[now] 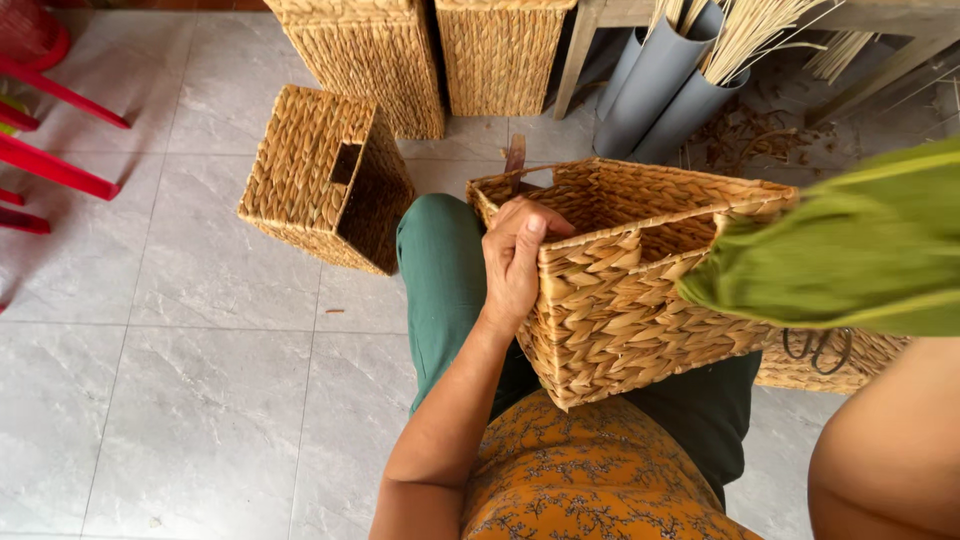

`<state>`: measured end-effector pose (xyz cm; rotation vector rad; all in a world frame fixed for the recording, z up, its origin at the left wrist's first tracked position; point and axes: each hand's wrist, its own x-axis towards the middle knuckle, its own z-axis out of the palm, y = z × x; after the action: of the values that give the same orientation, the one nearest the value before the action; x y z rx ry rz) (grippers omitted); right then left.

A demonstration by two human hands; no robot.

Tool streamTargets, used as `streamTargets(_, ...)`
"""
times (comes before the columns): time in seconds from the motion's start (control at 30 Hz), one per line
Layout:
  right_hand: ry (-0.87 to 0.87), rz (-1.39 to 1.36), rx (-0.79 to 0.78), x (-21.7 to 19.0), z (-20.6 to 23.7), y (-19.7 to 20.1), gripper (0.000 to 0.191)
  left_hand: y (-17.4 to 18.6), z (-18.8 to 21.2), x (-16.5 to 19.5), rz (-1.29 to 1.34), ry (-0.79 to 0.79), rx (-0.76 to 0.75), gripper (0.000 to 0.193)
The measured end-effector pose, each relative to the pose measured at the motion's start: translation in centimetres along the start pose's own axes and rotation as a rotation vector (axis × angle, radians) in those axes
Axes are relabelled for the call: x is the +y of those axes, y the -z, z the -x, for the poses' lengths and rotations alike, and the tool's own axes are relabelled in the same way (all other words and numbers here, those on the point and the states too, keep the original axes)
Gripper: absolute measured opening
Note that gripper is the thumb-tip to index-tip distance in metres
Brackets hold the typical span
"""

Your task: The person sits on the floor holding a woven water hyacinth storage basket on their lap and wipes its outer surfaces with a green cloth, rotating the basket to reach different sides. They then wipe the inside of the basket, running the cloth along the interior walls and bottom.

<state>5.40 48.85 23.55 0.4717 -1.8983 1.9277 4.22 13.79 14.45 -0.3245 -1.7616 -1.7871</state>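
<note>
A rectangular woven basket (620,300) of tan fibre rests tilted on my lap, over green trousers (440,280). My left hand (512,260) grips its near-left corner, fingers curled over the rim and thumb on the outside wall. A blurred green cloth-like bundle (860,250) lies across the basket's right end, close to the camera. My right forearm (885,440) rises toward it from the lower right, and the hand itself is hidden behind the green bundle.
A similar basket (310,170) lies on its side on the grey tiled floor (180,380). Two tall woven baskets (370,60) stand behind it. Grey tubes (660,90) hold straw stalks. Scissors (820,345) lie on a flat woven piece at right. Red chair legs (50,165) at left.
</note>
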Motion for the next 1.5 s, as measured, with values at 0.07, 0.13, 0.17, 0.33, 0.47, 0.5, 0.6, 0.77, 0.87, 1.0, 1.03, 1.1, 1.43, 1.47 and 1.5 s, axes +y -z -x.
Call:
streamTargets(0.07,-0.010,0.133,-0.057,0.8,-0.1,-1.8,0.029,0.4,0.0,0.3,-0.019,0.041,-0.009,0.051)
streamTargets(0.13,0.090,0.417,-0.256,2.2,0.5,-4.3,0.029,0.7,-0.2,0.0,-0.011,0.107,-0.002,0.049)
streamTargets(0.17,0.207,0.594,-0.361,3.0,1.2,-5.6,0.029,0.7,-0.3,-0.3,-0.004,0.127,0.013,0.049)
streamTargets(0.33,0.517,0.904,-0.395,3.2,3.6,-7.2,0.053,0.8,-0.2,-0.2,0.030,0.082,-0.022,0.046)
streamTargets(0.47,0.514,0.900,-0.211,4.7,5.0,-8.6,0.038,0.8,0.9,1.4,-0.099,-0.017,-0.085,0.038)
streamTargets(0.5,0.486,0.874,-0.154,5.2,5.4,-8.9,0.034,0.7,1.2,1.7,-0.119,-0.001,-0.073,0.038)
streamTargets(0.6,0.554,0.817,-0.097,6.6,6.3,-10.5,0.036,0.7,1.1,1.8,-0.103,0.006,-0.038,0.039)
streamTargets(0.77,0.525,0.701,-0.169,4.5,7.1,-13.1,0.037,1.0,0.9,1.2,-0.056,0.024,-0.032,0.037)
streamTargets(0.87,0.578,0.619,-0.370,2.0,7.3,-15.9,0.040,0.7,0.3,1.1,-0.063,0.038,-0.054,0.036)
streamTargets(1.0,0.683,0.564,-0.578,0.7,8.6,-19.5,0.041,1.0,-0.4,1.5,-0.063,0.025,-0.140,0.036)
streamTargets(1.03,0.698,0.593,-0.609,1.0,8.7,-19.6,0.042,1.1,-0.7,1.6,-0.063,0.006,-0.165,0.037)
streamTargets(1.1,0.757,0.573,-0.564,2.2,8.2,-18.9,0.043,0.9,-0.5,1.9,-0.075,0.061,-0.137,0.036)
streamTargets(1.43,0.408,0.963,-0.163,7.0,4.8,-3.8,0.031,0.3,0.2,0.4,-0.032,0.032,-0.098,0.041)
streamTargets(1.47,0.393,0.953,-0.132,7.2,4.8,-3.1,0.031,0.2,0.1,0.3,-0.030,0.034,-0.096,0.041)
streamTargets(1.5,0.378,0.935,-0.107,7.3,4.9,-2.9,0.031,0.1,0.1,0.2,-0.035,0.040,-0.088,0.040)
